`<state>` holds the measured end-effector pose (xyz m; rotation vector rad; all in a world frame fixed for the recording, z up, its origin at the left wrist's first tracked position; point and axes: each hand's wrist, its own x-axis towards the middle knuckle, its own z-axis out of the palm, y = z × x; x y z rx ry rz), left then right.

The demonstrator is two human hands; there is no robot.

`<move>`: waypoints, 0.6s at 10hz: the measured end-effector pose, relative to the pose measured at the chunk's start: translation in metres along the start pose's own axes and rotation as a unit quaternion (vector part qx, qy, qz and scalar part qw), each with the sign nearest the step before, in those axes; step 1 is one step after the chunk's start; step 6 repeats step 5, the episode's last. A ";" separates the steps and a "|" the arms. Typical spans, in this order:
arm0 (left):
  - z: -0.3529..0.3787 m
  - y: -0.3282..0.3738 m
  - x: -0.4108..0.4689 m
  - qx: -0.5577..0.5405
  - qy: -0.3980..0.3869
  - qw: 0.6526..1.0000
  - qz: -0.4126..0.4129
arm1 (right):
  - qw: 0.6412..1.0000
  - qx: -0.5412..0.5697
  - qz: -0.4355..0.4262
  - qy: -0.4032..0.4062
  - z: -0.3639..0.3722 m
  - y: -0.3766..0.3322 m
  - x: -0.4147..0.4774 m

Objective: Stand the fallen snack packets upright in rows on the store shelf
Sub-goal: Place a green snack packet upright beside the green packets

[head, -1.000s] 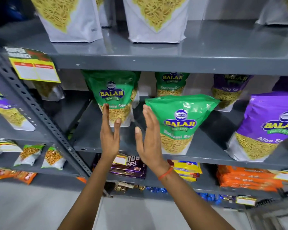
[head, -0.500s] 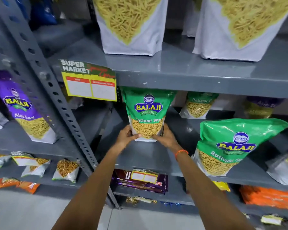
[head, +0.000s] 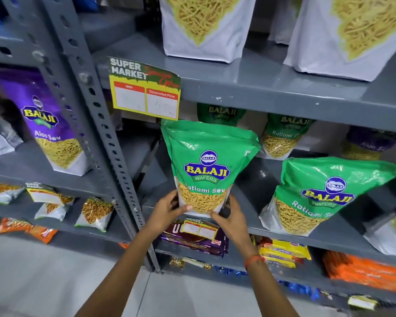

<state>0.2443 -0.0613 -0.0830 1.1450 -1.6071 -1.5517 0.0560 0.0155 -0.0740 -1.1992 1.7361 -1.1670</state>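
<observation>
A green Balaji Ratlami Sev packet (head: 207,165) stands upright at the front edge of the grey middle shelf (head: 281,234). My left hand (head: 167,208) grips its lower left corner and my right hand (head: 232,217) grips its lower right corner. A second green packet (head: 325,193) stands to the right, leaning slightly left. Two more green packets (head: 281,136) stand at the back of the same shelf, partly hidden under the shelf above. A purple Aloo Sev packet (head: 361,145) sits at the back right.
A yellow price tag (head: 145,88) hangs from the upper shelf just above the held packet. A perforated grey upright (head: 96,124) stands to the left, with a purple packet (head: 48,124) beyond it. Large white packets (head: 206,26) fill the top shelf. Biscuit packs (head: 192,236) lie below.
Both hands went from open in front of the shelf to gripping the left green packet's base, and have brought it forward to the shelf's front edge. The view shifted left and closer.
</observation>
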 end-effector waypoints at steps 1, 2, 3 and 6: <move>-0.001 0.004 0.002 0.005 0.006 1.000 0.006 | 1.000 0.004 0.009 0.001 0.001 -0.003 0.000; 0.002 0.010 -0.003 0.007 -0.010 1.000 0.006 | 1.000 0.000 0.000 0.000 -0.001 -0.005 -0.004; 0.006 0.027 -0.015 0.029 -0.012 0.999 -0.015 | 0.999 -0.029 0.013 -0.022 -0.008 -0.016 -0.008; 0.039 0.075 -0.044 0.329 0.123 0.933 -0.081 | 0.963 -0.261 -0.030 -0.059 -0.059 -0.060 -0.028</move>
